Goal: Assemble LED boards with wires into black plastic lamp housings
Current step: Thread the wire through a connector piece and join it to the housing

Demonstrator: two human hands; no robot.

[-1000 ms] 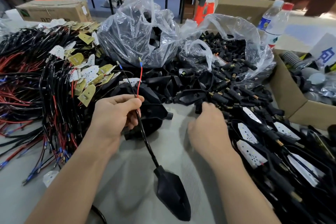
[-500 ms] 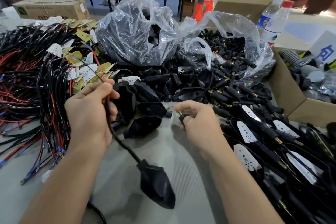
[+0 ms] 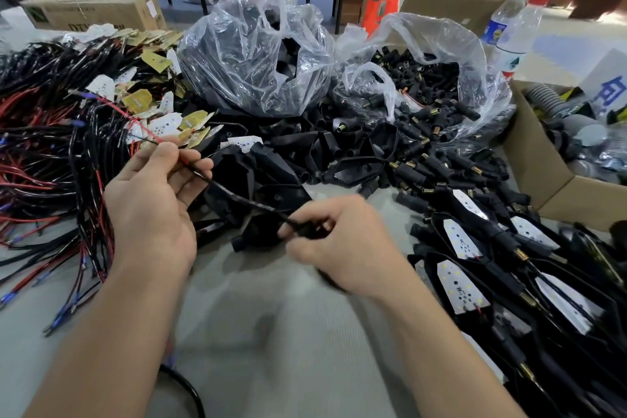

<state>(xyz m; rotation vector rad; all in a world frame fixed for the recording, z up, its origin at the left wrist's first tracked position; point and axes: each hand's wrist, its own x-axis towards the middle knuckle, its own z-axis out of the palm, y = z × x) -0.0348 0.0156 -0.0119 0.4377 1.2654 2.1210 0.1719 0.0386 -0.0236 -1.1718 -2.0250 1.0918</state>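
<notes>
My left hand (image 3: 152,200) pinches the thin red and black wire ends of a black sleeved cable (image 3: 244,202). The cable runs down and right to my right hand (image 3: 339,248), which grips its lower end together with a small black part; the lamp housing at that end is mostly hidden under the hand. Empty black housings (image 3: 356,170) lie heaped just behind my hands. Wired LED boards (image 3: 163,125) lie in a tangle of red and black wires at the left. Housings with white LED boards fitted (image 3: 458,285) are stacked at the right.
Two clear plastic bags stand behind the heap: one of black housings (image 3: 251,54), one of small black connectors (image 3: 424,78). A cardboard box (image 3: 543,187) of parts sits at the right edge, two water bottles (image 3: 515,27) behind it. Bare grey table (image 3: 271,332) lies between my forearms.
My right hand has moved left and taken hold of the cable's lower end near the housing. My left hand shifted right, stretching the cable between both hands; the hanging housing has risen under my right hand.
</notes>
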